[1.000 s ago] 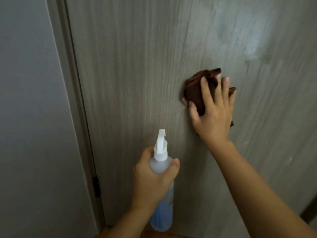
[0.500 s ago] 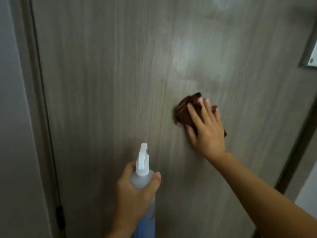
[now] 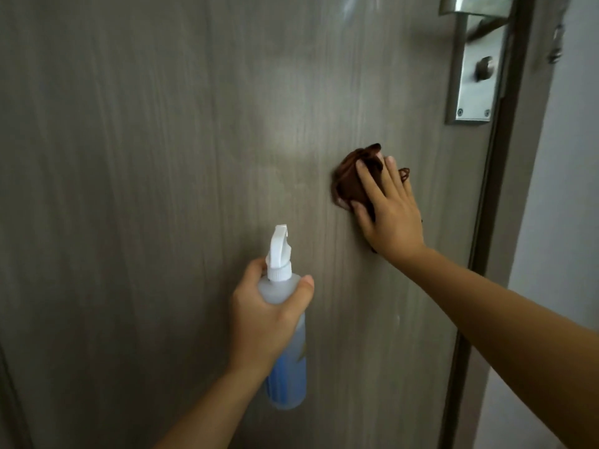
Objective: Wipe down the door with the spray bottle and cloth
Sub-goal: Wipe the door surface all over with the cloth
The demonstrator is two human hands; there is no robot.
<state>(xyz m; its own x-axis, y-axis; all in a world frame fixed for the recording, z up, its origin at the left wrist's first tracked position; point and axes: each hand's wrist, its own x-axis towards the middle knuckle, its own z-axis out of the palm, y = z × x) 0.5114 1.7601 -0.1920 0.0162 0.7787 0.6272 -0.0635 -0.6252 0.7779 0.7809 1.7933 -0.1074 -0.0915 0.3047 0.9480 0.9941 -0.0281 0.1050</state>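
Head view, left hand gripping upright spray bottle, flat right hand pressing cloth on door

No text, brand, number or sign can be read anywhere in view. The spray bottle gripped in the left hand carries a blue band with a small yellowish mark below the fingers, but it is too blurred to make out as lettering. The metal lock plate above the right hand shows only screws and a knob, with no markings.
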